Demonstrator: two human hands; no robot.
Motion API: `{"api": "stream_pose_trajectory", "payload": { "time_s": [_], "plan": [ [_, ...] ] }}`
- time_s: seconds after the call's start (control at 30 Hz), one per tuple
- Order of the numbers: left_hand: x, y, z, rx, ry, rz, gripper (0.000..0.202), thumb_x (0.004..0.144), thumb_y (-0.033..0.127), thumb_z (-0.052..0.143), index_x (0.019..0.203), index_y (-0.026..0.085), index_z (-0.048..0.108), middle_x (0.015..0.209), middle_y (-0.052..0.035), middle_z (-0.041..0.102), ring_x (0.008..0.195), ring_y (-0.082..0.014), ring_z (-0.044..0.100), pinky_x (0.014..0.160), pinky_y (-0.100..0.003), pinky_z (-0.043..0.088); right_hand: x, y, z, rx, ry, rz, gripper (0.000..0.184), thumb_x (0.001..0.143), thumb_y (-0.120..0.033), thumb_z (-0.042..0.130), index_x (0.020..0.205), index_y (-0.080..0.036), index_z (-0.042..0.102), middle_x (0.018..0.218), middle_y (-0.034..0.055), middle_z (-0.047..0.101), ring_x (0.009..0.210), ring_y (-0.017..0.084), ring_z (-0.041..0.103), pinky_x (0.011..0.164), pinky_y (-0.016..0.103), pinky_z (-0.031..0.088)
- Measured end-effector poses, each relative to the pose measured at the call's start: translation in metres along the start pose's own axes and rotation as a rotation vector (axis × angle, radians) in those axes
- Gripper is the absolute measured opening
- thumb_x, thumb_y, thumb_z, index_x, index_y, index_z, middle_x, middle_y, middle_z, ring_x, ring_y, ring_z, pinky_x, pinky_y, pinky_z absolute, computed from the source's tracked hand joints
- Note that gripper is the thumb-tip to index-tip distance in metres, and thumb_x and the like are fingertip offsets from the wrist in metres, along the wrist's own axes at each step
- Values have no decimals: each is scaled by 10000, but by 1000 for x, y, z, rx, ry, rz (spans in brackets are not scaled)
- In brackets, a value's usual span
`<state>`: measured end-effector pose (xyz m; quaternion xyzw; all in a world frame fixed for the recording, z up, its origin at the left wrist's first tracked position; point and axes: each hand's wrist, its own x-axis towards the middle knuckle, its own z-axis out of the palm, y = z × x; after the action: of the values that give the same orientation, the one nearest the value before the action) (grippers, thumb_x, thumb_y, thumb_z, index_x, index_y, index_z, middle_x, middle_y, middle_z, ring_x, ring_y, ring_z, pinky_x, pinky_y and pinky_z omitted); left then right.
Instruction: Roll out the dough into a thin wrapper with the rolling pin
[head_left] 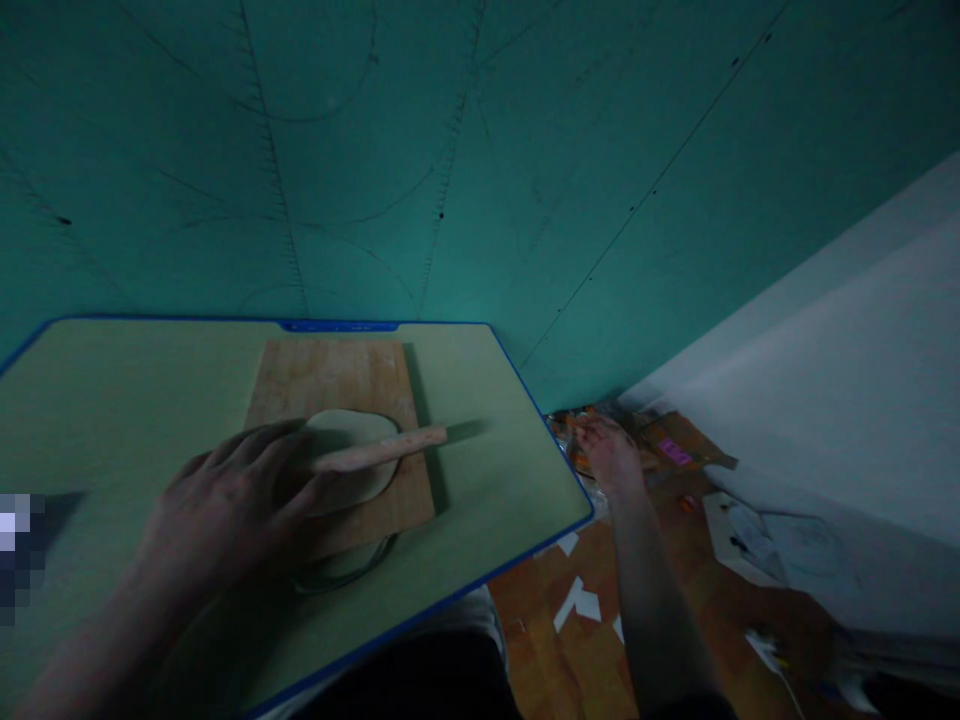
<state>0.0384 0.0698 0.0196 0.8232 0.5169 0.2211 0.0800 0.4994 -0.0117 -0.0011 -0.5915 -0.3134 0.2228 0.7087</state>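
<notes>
My left hand (240,490) rests over the wooden board, its fingers curled round the left end of a rolling pin (412,442). The pin lies at a slant across a flat, pale sheet of dough (349,425). Part of the dough and the pin's near end are hidden under the hand. Beneath the dough is the wooden board (337,365), with the rim of a dark round thing (352,577) showing past its front edge. Beyond the table's right edge, my right hand (609,452) hangs out over the floor, dim and blurred, fingers stretched out, with no held object visible.
The pale table (495,500) has a blue rim and stands against a green wall (375,180). Plastic wrapping and cardboard (686,440) lie on the floor by the wall. White paper scraps (579,603) and a white panel-like thing (780,545) are on the wood-coloured floor.
</notes>
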Motion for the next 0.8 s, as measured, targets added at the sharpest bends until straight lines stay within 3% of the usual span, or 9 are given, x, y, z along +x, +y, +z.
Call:
{"api": "stream_pose_trajectory", "payload": {
  "time_s": [0.23, 0.4, 0.5, 0.6, 0.67, 0.8],
  "plan": [
    [-1, 9, -7, 112, -94, 15, 536, 944, 557, 416, 1235, 177, 656, 1367, -154, 644, 1215, -378, 615, 959, -556, 517, -6, 1, -10, -133, 113, 84, 231, 462, -286, 837, 650, -216, 722, 604, -20, 694, 541, 143, 619, 521, 263, 509],
    [-2, 10, -9, 59, -72, 13, 486, 951, 533, 456, 1218, 185, 664, 1357, -150, 643, 1221, -351, 608, 992, -536, 502, -3, 0, -18, -392, 126, 142, 314, 514, -408, 773, 777, -242, 730, 636, -6, 699, 620, 228, 670, 586, 363, 564],
    [-2, 8, -13, -19, -32, 12, 455, 941, 531, 481, 1158, 187, 684, 1322, -152, 658, 1205, -339, 613, 995, -526, 501, -1, -9, -11, -580, 81, 17, 295, 598, -474, 727, 786, -247, 712, 779, 46, 731, 781, 281, 700, 732, 441, 578],
    [-3, 4, -18, -50, 37, -24, 389, 931, 478, 480, 1065, 189, 704, 1238, -143, 694, 1151, -330, 634, 968, -518, 511, -11, -26, 13, -739, 1, -210, 293, 729, -522, 668, 832, -252, 711, 962, 80, 744, 955, 291, 682, 912, 483, 533],
    [-3, 0, -21, -61, 90, -73, 376, 928, 442, 449, 1028, 186, 706, 1160, -140, 715, 1100, -328, 650, 941, -517, 519, -30, -38, 42, -738, -84, -292, 306, 815, -504, 625, 937, -237, 713, 965, 88, 743, 926, 276, 685, 910, 483, 535],
    [-3, -5, -23, -169, 107, -175, 415, 920, 473, 424, 1007, 173, 698, 1103, -131, 693, 970, -280, 682, 844, -432, 562, -81, -53, 121, -611, -537, -533, 229, 910, -363, 576, 1078, -249, 684, 1142, 88, 714, 1100, 259, 653, 986, 456, 515]
  ]
}}
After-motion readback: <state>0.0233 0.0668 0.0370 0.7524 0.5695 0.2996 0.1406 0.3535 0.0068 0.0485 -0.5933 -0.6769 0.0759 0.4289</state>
